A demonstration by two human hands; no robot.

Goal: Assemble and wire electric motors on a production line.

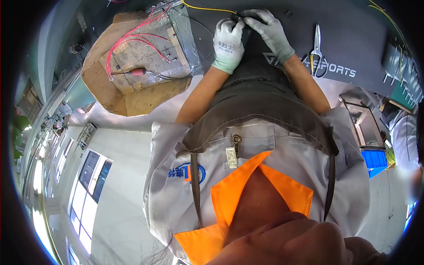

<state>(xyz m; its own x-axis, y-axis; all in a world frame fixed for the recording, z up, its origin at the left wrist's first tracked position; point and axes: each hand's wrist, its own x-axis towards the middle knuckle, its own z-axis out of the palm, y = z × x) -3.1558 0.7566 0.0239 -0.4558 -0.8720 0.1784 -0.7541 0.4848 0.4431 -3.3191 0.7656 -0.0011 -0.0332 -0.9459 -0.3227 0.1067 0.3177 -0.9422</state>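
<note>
From where I stand, the person works just right of my landmark, the shallow, rough-cut brown cardboard tray [99,90]. The left hand [229,44], in a pale grey-white glove with a mint cuff, has thumb and forefinger pinched on a small black piece [238,17] at the end of a thin yellow wire [207,7]. The right hand [269,33], gloved alike, meets it from the other side, fingertips closed in on the same piece; the gloves hide most of it, so I cannot tell its shape or how well it is seated.

That small piece lies right of the tray, over a dark grey mat [349,26]. My worry is a slip: smooth gloved fingertips on something so tiny could lose it, and an uneven pull between the hands could strain the yellow wire where it joins.

Inside the tray, loose red wires [117,48] loop around a tool with a pinkish-red cylindrical handle [138,71]. Its thin metal tip rests close to their ends; if it is a heated tool, contact could scorch their coating. Farther right of the tray, beyond both hands, silver-bladed scissors with black loop handles [317,39] lie uncovered; a careless sideways reach could bring the right forearm against them.
</note>
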